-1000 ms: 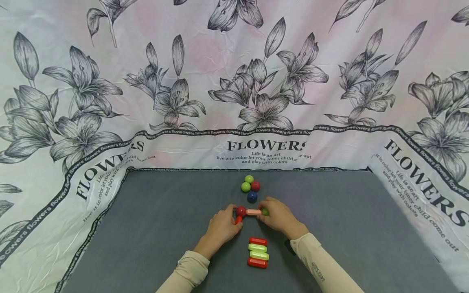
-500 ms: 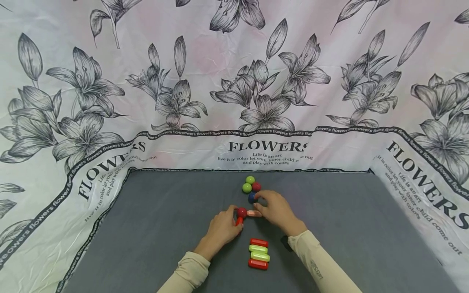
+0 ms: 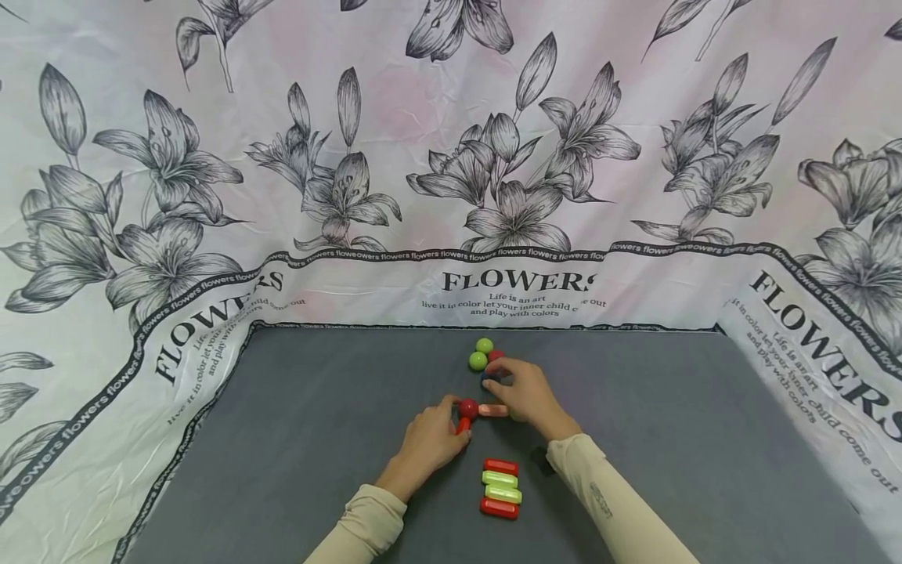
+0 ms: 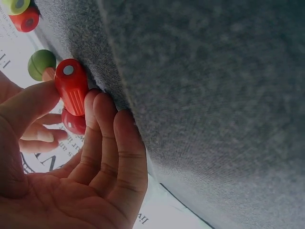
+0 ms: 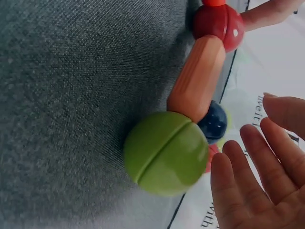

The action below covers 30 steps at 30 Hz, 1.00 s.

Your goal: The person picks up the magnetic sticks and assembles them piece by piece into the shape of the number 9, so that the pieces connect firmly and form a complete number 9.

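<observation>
Left hand point(image 3: 426, 442) pinches the red rod point(image 4: 74, 86) against the red ball point(image 3: 468, 408); right hand point(image 3: 530, 398) — fingers loosely extended — lies right of that ball, by the blue ball point(image 5: 214, 124), contact unclear.

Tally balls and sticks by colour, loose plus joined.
Green balls: 3
Red balls: 2
Blue ball: 1
Red sticks: 3
Yellow-green sticks: 2
Orange stick: 1
Total: 12
</observation>
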Motion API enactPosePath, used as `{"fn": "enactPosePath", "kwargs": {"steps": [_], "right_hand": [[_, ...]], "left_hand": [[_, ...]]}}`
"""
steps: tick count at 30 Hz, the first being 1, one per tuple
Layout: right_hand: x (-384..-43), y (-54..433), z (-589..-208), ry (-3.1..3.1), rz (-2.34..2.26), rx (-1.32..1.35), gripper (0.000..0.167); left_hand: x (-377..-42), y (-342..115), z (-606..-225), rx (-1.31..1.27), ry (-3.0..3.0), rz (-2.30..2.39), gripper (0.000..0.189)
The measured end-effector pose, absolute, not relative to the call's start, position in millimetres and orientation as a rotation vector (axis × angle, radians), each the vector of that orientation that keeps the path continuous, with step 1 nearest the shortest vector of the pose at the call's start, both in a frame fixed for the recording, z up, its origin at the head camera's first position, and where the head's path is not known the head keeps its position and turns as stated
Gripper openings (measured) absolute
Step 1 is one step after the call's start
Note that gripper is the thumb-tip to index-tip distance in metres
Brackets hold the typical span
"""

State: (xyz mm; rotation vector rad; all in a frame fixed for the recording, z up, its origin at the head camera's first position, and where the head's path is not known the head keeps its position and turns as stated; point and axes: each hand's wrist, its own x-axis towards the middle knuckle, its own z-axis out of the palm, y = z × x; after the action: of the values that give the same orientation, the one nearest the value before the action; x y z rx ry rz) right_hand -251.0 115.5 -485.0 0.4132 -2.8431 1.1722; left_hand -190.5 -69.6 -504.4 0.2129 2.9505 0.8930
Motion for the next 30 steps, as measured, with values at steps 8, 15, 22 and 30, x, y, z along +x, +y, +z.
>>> {"fn": "enactPosePath", "kwargs": {"steps": [8,15,22,30], "right_hand": [[-259.2,107.9,-488.5,-2.809,1.197,0.374,0.027],[-269.4,99.7,-489.5,-2.829,1.187,0.383,0.032],[-274.1,98.3,-494.2,-2.837,1.120,0.463,0.032],[-275.2,97.5,-498.7,-2.874,1.068,0.487,0.028]], "left_hand": [[-190.7,-68.5,-505.0,0.219,2.959,0.882,0.053],[-191.1,-70.0,-505.5,0.225,2.973,0.880,0.052],[-190.1,-69.5,-505.2,0.221,2.959,0.894,0.053],[-190.1,-70.4,-505.2,0.213,2.950,0.905,0.053]]}}
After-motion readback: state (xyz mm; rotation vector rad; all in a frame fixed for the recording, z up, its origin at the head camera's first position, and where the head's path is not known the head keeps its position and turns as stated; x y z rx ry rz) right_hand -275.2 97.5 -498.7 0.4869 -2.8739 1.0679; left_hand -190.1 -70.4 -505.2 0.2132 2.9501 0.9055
